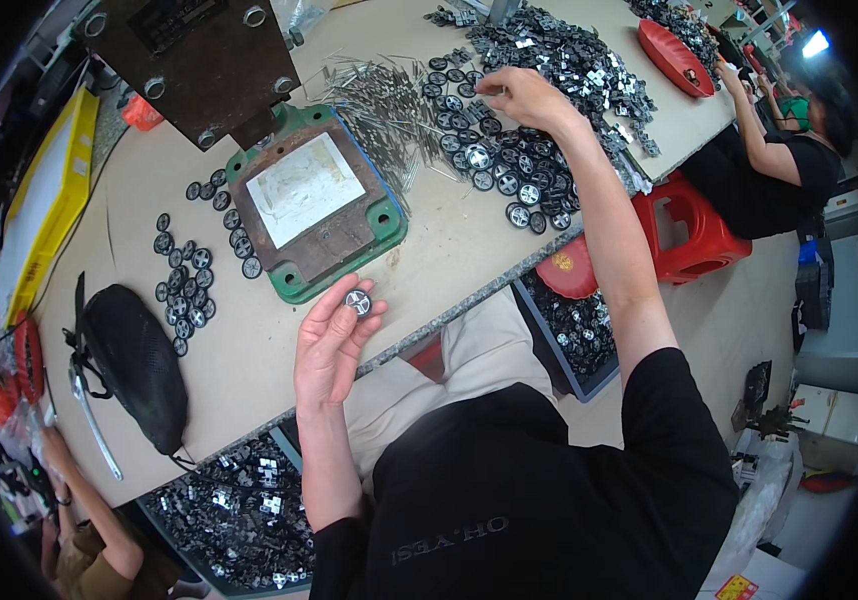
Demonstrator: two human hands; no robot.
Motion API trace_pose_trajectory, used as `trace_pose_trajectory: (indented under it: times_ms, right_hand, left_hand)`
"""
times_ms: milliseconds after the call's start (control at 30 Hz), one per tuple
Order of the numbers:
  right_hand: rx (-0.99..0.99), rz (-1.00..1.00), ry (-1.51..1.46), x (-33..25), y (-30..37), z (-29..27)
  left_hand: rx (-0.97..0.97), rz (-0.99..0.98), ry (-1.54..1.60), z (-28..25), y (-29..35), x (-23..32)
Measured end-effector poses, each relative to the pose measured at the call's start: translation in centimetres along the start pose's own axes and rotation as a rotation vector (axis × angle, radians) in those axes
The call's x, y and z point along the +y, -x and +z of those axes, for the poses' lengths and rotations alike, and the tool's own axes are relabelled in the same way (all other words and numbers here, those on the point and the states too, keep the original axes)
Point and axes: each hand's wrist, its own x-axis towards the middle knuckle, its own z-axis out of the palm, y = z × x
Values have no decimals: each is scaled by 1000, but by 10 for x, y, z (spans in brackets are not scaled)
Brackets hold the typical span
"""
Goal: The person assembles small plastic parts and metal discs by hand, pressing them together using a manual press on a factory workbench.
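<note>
Left fingers (pixel 326 304) holding small wheel (pixel 358 302), right fingers (pixel 499 84) near wheel pile (pixel 521 168)

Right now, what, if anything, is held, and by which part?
The left hand holds a small black-and-silver wheel by its rim. Whether the right hand holds anything cannot be told.

On the beige flat table (pixel 239 375), the green-brown square metal base (pixel 334 240) stands between some round black wheels (pixel 203 258), left, and thin silver metal pins (pixel 379 105), right.

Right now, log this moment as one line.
left hand: holds spoked wheel | right hand: at loose wheels, grip unclear | press base: white sheet on top | metal pins: beside press base
</note>
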Motion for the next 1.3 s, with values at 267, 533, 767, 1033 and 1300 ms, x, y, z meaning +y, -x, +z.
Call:
trace_pose_trajectory:
  times_ms: [267,533,767,1033,1300]
  right_hand:
    - [5,-118,36,-6,2,1]
    - [-4,53,-1021,-87,98,27]
    - [-58,-69,-1281,-128,129,79]
    - [-39,-106,-1278,-130,129,86]
    - [-8,-112,-1193,-131,130,86]
  left_hand:
    - [17,4,3,0,3,-1]
    - [89,77,-48,15,0,-8]
    - [104,98,-91,19,-1,-12]
    - [113,96,-89,19,0,-12]
    - [128,121,-100,19,0,-14]
